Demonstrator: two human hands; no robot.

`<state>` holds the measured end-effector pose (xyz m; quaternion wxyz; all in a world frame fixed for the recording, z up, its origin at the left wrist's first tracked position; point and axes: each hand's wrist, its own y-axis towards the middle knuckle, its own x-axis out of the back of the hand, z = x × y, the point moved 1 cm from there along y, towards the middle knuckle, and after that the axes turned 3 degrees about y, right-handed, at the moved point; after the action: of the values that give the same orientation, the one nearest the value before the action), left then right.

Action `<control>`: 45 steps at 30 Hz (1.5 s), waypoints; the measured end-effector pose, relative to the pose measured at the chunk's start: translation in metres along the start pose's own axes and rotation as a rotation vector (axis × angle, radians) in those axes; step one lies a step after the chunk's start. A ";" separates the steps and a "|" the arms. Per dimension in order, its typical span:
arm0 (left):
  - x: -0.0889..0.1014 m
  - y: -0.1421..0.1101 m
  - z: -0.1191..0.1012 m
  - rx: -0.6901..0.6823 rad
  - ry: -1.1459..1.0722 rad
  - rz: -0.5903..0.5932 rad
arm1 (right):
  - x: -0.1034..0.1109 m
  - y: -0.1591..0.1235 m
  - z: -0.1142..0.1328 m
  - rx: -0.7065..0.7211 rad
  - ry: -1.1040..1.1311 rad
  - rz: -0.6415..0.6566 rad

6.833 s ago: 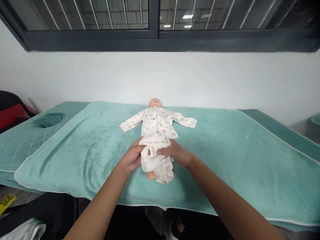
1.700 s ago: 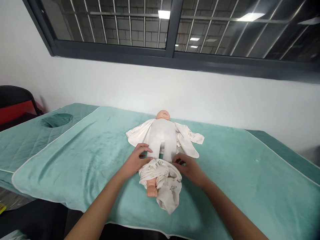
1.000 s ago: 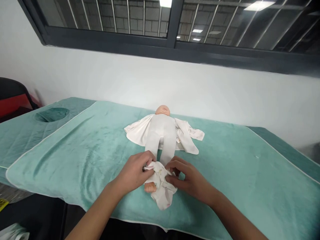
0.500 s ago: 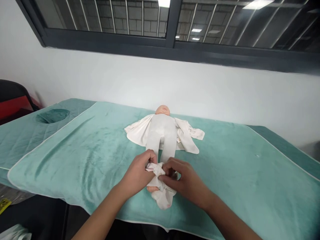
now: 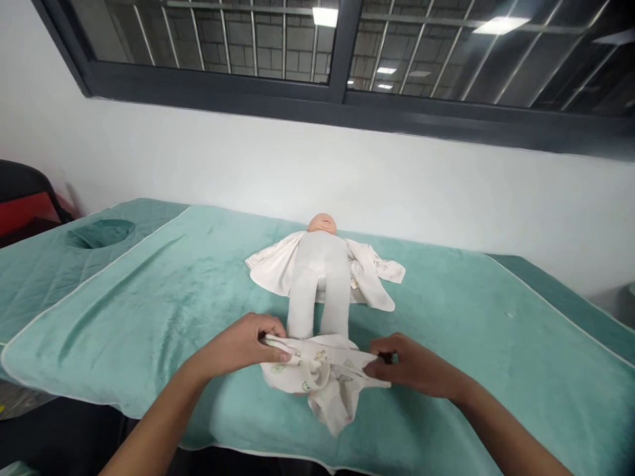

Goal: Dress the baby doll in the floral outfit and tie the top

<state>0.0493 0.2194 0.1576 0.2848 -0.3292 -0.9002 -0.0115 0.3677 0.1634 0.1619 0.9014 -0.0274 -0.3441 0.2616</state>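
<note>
A baby doll (image 5: 320, 277) lies on its back on a teal towel (image 5: 163, 297), head toward the wall. Its white cloth body and legs are bare, and an opened white printed top (image 5: 370, 274) is spread under it. A pair of white printed baby trousers (image 5: 322, 373) lies bunched over the doll's feet. My left hand (image 5: 243, 344) pinches the left end of the trousers' waistband. My right hand (image 5: 414, 363) pinches the right end. The waistband is stretched wide between the two hands.
The towel covers a teal massage table with a face hole (image 5: 102, 233) at the far left. A white wall and a dark-framed window (image 5: 337, 73) stand behind. A black and red chair (image 5: 22, 198) sits at the left edge.
The top has been opened and the trousers drawn down the doll's legs to the feet. In the last half second my hands moved apart, stretching the waistband wide.
</note>
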 end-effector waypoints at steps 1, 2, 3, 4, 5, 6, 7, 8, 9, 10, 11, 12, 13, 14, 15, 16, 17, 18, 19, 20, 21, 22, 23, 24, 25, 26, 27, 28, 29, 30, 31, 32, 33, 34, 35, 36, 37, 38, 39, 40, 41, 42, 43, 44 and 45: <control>0.002 0.002 0.003 -0.006 -0.022 0.029 | 0.000 0.003 -0.008 -0.019 0.005 -0.048; 0.003 0.005 0.006 -0.018 -0.056 0.048 | -0.001 0.008 -0.014 -0.022 -0.003 -0.116; 0.004 0.010 0.009 -0.037 -0.095 0.049 | -0.003 0.015 -0.018 -0.008 -0.022 -0.199; 0.005 0.015 0.010 -0.064 -0.133 0.026 | -0.005 0.022 -0.020 0.023 -0.047 -0.291; 0.005 0.022 0.011 -0.096 -0.161 -0.021 | -0.007 0.030 -0.021 0.066 -0.070 -0.390; 0.005 0.028 0.012 -0.131 -0.175 -0.080 | -0.009 0.038 -0.022 0.117 -0.087 -0.489; 0.004 0.035 0.012 -0.162 -0.178 -0.145 | -0.011 0.047 -0.022 0.169 -0.099 -0.580; 0.003 0.041 0.012 -0.179 -0.182 -0.206 | -0.012 0.055 -0.024 0.216 -0.105 -0.653; 0.001 0.048 0.012 -0.180 -0.196 -0.255 | -0.014 0.063 -0.025 0.253 -0.109 -0.702; -0.002 0.053 0.013 -0.169 -0.227 -0.289 | -0.015 0.070 -0.028 0.278 -0.112 -0.729; -0.004 0.059 0.015 -0.151 -0.277 -0.312 | -0.016 0.076 -0.030 0.293 -0.114 -0.734; -0.007 0.063 0.017 -0.138 -0.341 -0.329 | -0.018 0.081 -0.033 0.304 -0.114 -0.726; -0.010 0.067 0.019 -0.134 -0.415 -0.343 | -0.019 0.084 -0.036 0.310 -0.114 -0.721; -0.012 0.071 0.022 -0.138 -0.490 -0.357 | -0.020 0.086 -0.038 0.313 -0.114 -0.727; -0.013 0.075 0.025 -0.149 -0.560 -0.371 | -0.020 0.088 -0.039 0.315 -0.117 -0.747; -0.014 0.078 0.028 -0.159 -0.618 -0.383 | -0.019 0.089 -0.040 0.315 -0.123 -0.772; -0.013 0.081 0.030 -0.163 -0.661 -0.393 | -0.017 0.091 -0.040 0.311 -0.134 -0.799; -0.011 0.084 0.031 -0.158 -0.687 -0.401 | -0.015 0.093 -0.039 0.302 -0.150 -0.823; -0.009 0.087 0.031 -0.146 -0.696 -0.409 | -0.011 0.096 -0.038 0.284 -0.171 -0.841; -0.006 0.091 0.031 -0.128 -0.688 -0.418 | -0.006 0.099 -0.037 0.254 -0.196 -0.853; -0.002 0.095 0.029 -0.100 -0.663 -0.427 | 0.000 0.105 -0.035 0.214 -0.220 -0.863; 0.001 0.099 0.028 -0.065 -0.623 -0.441 | 0.006 0.111 -0.034 0.171 -0.233 -0.873; 0.004 0.103 0.026 -0.030 -0.569 -0.465 | 0.012 0.118 -0.032 0.132 -0.225 -0.890; 0.006 0.107 0.025 -0.002 -0.502 -0.500 | 0.018 0.126 -0.031 0.101 -0.188 -0.914; 0.007 0.112 0.024 0.012 -0.429 -0.543 | 0.022 0.134 -0.031 0.077 -0.119 -0.951; 0.006 0.116 0.023 0.013 -0.360 -0.589 | 0.025 0.142 -0.031 0.060 -0.027 -0.989; 0.005 0.120 0.023 0.003 -0.301 -0.631 | 0.026 0.149 -0.032 0.047 0.072 -1.020; 0.002 0.123 0.023 -0.010 -0.258 -0.660 | 0.026 0.155 -0.034 0.038 0.166 -1.043; -0.001 0.125 0.023 -0.015 -0.233 -0.674 | 0.025 0.159 -0.036 0.032 0.244 -1.053; -0.003 0.127 0.024 -0.006 -0.228 -0.676 | 0.024 0.161 -0.038 0.033 0.307 -1.047; -0.005 0.127 0.024 0.011 -0.237 -0.665 | 0.023 0.162 -0.040 0.041 0.352 -1.029; -0.006 0.127 0.025 0.028 -0.253 -0.646 | 0.022 0.162 -0.042 0.056 0.384 -1.007; -0.006 0.126 0.025 0.039 -0.271 -0.618 | 0.023 0.161 -0.044 0.081 0.400 -0.987; -0.004 0.125 0.026 0.040 -0.285 -0.588 | 0.025 0.160 -0.045 0.118 0.393 -0.969; -0.003 0.123 0.026 0.031 -0.290 -0.553 | 0.027 0.158 -0.046 0.166 0.364 -0.950; -0.001 0.122 0.026 0.009 -0.284 -0.514 | 0.030 0.157 -0.046 0.219 0.321 -0.934; 0.000 0.120 0.026 -0.023 -0.268 -0.478 | 0.033 0.155 -0.046 0.266 0.276 -0.912; 0.001 0.119 0.026 -0.060 -0.250 -0.455 | 0.036 0.154 -0.047 0.297 0.240 -0.879; 0.002 0.118 0.026 -0.096 -0.238 -0.441 | 0.039 0.153 -0.047 0.309 0.219 -0.833; 0.002 0.117 0.026 -0.122 -0.237 -0.429 | 0.040 0.153 -0.048 0.304 0.212 -0.782; 0.003 0.118 0.025 -0.136 -0.247 -0.418 | 0.041 0.152 -0.049 0.288 0.211 -0.736; 0.003 0.119 0.024 -0.139 -0.262 -0.407 | 0.042 0.152 -0.050 0.264 0.211 -0.704; 0.005 0.121 0.022 -0.134 -0.274 -0.394 | 0.042 0.152 -0.051 0.238 0.206 -0.688; 0.006 0.124 0.021 -0.125 -0.278 -0.385 | 0.042 0.153 -0.052 0.214 0.197 -0.691; 0.009 0.128 0.019 -0.111 -0.270 -0.390 | 0.042 0.153 -0.053 0.193 0.183 -0.708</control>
<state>0.1111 0.3292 0.1246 0.1357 -0.1627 -0.9747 -0.0715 0.3582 0.3227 0.1120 0.9614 0.1550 -0.2239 -0.0385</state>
